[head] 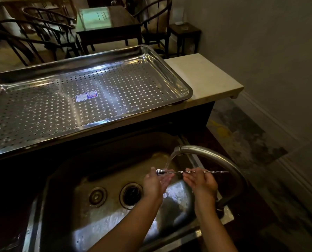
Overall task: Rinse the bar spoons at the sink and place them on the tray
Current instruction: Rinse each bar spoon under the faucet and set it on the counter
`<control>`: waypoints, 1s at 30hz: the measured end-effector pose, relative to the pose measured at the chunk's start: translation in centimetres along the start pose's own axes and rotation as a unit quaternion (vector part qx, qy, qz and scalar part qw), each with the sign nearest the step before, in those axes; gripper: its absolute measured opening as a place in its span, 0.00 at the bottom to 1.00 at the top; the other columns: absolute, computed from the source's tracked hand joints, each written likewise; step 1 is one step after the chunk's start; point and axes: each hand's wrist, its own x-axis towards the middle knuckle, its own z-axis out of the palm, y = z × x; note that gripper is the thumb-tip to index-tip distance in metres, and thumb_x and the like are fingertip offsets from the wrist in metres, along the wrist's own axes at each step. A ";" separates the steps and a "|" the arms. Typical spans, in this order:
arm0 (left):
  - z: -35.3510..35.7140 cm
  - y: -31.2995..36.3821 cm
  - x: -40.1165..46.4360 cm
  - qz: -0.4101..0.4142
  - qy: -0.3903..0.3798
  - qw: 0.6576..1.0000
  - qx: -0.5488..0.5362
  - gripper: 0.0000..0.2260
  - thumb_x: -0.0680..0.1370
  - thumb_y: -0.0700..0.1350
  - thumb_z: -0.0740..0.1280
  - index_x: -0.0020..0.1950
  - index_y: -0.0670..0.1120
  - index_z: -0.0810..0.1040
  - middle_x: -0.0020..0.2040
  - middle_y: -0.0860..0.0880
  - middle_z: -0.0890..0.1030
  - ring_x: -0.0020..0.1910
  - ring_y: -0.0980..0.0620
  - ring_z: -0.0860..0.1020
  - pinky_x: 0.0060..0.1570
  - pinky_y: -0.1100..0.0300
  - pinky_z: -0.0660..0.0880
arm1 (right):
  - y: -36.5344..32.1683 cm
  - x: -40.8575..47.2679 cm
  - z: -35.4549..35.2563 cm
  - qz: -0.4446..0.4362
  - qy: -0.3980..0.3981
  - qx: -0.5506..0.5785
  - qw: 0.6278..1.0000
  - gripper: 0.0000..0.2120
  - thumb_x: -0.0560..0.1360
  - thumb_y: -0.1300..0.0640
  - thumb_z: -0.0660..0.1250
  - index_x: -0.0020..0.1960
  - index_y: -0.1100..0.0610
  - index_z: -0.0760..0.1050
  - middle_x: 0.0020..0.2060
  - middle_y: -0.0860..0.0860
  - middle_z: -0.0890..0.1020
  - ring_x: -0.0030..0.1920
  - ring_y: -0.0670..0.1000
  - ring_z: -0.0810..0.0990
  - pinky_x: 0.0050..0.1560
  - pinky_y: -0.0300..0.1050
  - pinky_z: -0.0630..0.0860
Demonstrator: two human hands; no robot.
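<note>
**Dim room, bright steel: glare picks out tray and sink**

The scene is dim overall, with the corners falling to near black, deepest at lower left. Hard white highlights streak the perforated tray (89, 91) and blotch the wet floor of the sink (100, 226), suggesting light from above. The pale counter slab (204, 77) is the brightest matte surface. The chairs (35, 37) and table (108, 24) beyond the tray are soft and murky, their detail smeared. Wide-angle distortion bows the tray's edges and the wall skirting at right. The stream of water (169, 159) reads as a blurred, glowing ribbon.
</note>
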 end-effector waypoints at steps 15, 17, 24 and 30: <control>0.5 0.7 -0.6 -0.017 -0.068 0.998 0.001 0.07 0.79 0.42 0.60 0.44 0.42 0.76 0.34 0.47 0.85 0.36 0.54 0.83 0.33 0.64 0.78 | -1.0 -0.1 -0.7 0.027 0.000 0.047 0.999 0.04 0.75 0.68 0.63 0.47 0.65 0.76 0.40 0.57 0.82 0.34 0.47 0.85 0.36 0.37 0.81; 0.5 0.4 -0.7 -0.010 -0.073 0.997 0.003 0.04 0.77 0.40 0.64 0.48 0.41 0.78 0.36 0.47 0.85 0.36 0.55 0.83 0.32 0.66 0.78 | -1.0 -0.2 -0.8 0.031 0.018 0.060 0.998 0.04 0.75 0.67 0.63 0.45 0.64 0.77 0.38 0.56 0.84 0.33 0.47 0.85 0.35 0.38 0.80; 1.4 0.2 -1.2 0.078 -0.034 0.995 0.057 0.05 0.77 0.41 0.63 0.47 0.42 0.79 0.32 0.50 0.85 0.29 0.59 0.80 0.28 0.69 0.75 | -0.2 -0.4 -0.8 0.057 0.010 0.101 0.993 0.09 0.76 0.65 0.63 0.38 0.64 0.76 0.26 0.52 0.84 0.31 0.47 0.85 0.37 0.40 0.79; 2.5 -0.8 -2.6 0.077 -0.085 0.987 0.114 0.04 0.74 0.40 0.68 0.47 0.42 0.82 0.41 0.50 0.85 0.35 0.57 0.80 0.37 0.65 0.76 | 0.9 -1.2 0.4 0.058 0.002 0.072 0.996 0.07 0.75 0.62 0.64 0.43 0.65 0.78 0.35 0.58 0.85 0.37 0.50 0.85 0.39 0.42 0.78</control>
